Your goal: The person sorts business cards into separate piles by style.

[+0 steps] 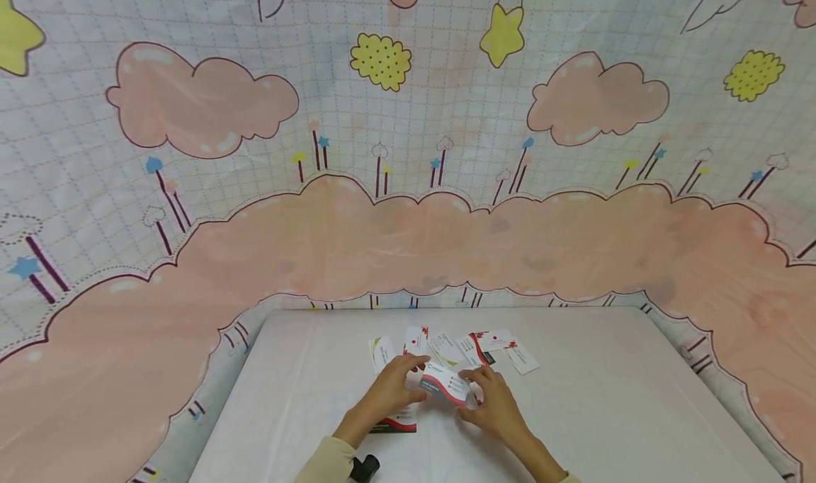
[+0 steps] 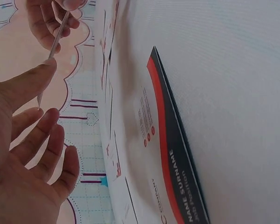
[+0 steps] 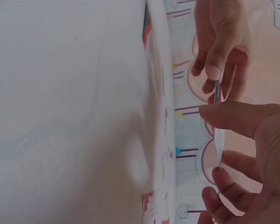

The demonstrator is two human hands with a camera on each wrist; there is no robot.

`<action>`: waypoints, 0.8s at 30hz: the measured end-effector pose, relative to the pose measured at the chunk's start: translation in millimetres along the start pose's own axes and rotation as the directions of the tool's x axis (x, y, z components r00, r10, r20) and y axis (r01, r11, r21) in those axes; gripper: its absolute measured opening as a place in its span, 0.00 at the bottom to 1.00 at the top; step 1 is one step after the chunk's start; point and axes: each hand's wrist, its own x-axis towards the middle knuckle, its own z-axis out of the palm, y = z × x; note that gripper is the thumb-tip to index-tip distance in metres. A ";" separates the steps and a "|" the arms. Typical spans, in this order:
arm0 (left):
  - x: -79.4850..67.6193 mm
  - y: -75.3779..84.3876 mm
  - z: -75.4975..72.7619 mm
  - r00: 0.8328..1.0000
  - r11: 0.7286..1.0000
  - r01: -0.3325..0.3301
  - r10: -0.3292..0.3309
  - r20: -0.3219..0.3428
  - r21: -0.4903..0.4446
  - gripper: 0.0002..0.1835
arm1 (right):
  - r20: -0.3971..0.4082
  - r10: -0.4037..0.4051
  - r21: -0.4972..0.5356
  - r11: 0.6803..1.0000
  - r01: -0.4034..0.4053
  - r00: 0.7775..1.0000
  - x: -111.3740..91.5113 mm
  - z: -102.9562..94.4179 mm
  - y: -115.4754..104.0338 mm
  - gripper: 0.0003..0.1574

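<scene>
A business card (image 1: 444,384), white with a red and grey wave, is held up above the table between both hands. The left hand (image 1: 397,384) pinches its left end between thumb and fingers. At its right end, the right hand (image 1: 492,402) grips it by thumb and fingertips. In the left wrist view the card (image 2: 60,32) appears edge-on as a thin strip. Below the left forearm lies another business card (image 1: 403,422) with a red and black band; in the left wrist view this card (image 2: 151,121) reads "NAME SURNAME".
Beyond the hands, several business cards (image 1: 446,348) lie spread in a loose, partly overlapping row on the white table (image 1: 605,398). A small black object (image 1: 365,467) shows beside the left sleeve. A patterned cloth (image 1: 408,242) hangs behind the table.
</scene>
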 end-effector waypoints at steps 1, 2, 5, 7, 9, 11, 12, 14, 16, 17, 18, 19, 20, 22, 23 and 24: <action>-1.0 -0.1 -1.4 1.000 1.000 -0.006 0.006 -0.006 -0.002 0.35 | -0.003 -0.007 0.004 1.000 0.007 1.000 0.2 -0.6 -0.6 0.35; -1.8 -0.5 -2.6 1.000 1.000 -0.017 0.017 -0.017 -0.009 0.35 | -0.008 -0.014 0.006 1.000 0.014 1.000 0.4 -1.0 -1.3 0.35; -3.6 -2.1 -5.6 0.998 0.999 -0.040 0.039 -0.041 -0.023 0.35 | -0.021 -0.028 0.030 0.999 0.029 0.999 0.7 -1.7 -2.6 0.35; -5.4 -2.6 -7.7 0.998 0.998 -0.047 0.045 -0.052 -0.029 0.34 | -0.032 -0.036 0.038 0.999 0.038 0.999 1.0 -1.1 -2.7 0.35; -7.8 -2.7 -9.7 0.997 0.998 -0.048 0.046 -0.062 -0.030 0.34 | -0.039 -0.034 0.051 0.998 0.036 0.999 0.9 -1.1 -3.5 0.34; -10.6 -2.1 -12.2 0.996 0.999 -0.047 0.045 -0.071 -0.027 0.33 | -0.040 -0.027 0.062 0.998 0.029 0.999 1.3 -1.3 -5.0 0.34; -12.1 -1.9 -13.4 0.996 0.998 -0.050 0.048 -0.076 -0.023 0.33 | -0.036 -0.022 0.064 0.998 0.024 0.999 1.2 -1.8 -6.2 0.34; -14.8 -1.8 -15.5 0.995 0.998 -0.055 0.053 -0.088 -0.014 0.33 | -0.025 -0.005 0.068 0.998 0.006 1.000 1.5 -2.9 -9.3 0.34; -17.3 -2.2 -17.3 0.993 0.998 -0.066 0.065 -0.101 -0.007 0.33 | -0.009 0.008 0.069 0.998 -0.007 1.000 1.7 -3.8 -12.6 0.35; -18.6 -2.4 -18.2 0.992 0.997 -0.071 0.070 -0.106 -0.006 0.33 | -0.003 0.016 0.070 0.997 -0.016 1.000 1.8 -4.1 -14.2 0.35; -20.0 -2.6 -19.2 0.991 0.997 -0.077 0.075 -0.110 -0.008 0.33 | 0.000 0.019 0.070 0.997 -0.019 1.000 1.8 -4.4 -15.8 0.35; -21.3 -3.2 -19.9 0.991 0.997 -0.078 0.077 -0.113 -0.011 0.33 | 0.000 0.020 0.078 0.997 -0.020 1.000 1.8 -4.6 -17.1 0.35; -22.8 -3.6 -20.8 0.990 0.997 -0.081 0.079 -0.115 -0.011 0.34 | -0.001 0.018 0.085 0.996 -0.018 1.000 1.6 -4.5 -18.2 0.35; -25.9 -4.8 -22.5 0.989 0.996 -0.088 0.087 -0.118 -0.010 0.34 | -0.010 0.007 0.099 0.995 -0.006 1.000 1.3 -3.9 -19.7 0.35; -27.7 -5.2 -23.4 0.990 0.996 -0.085 0.083 -0.117 -0.013 0.35 | -0.017 -0.005 0.103 0.995 0.007 1.000 1.1 -3.5 -20.3 0.34; -29.4 -5.8 -24.4 0.990 0.997 -0.082 0.080 -0.118 -0.014 0.35 | -0.023 -0.020 0.108 0.994 0.023 1.000 0.8 -3.2 -20.9 0.34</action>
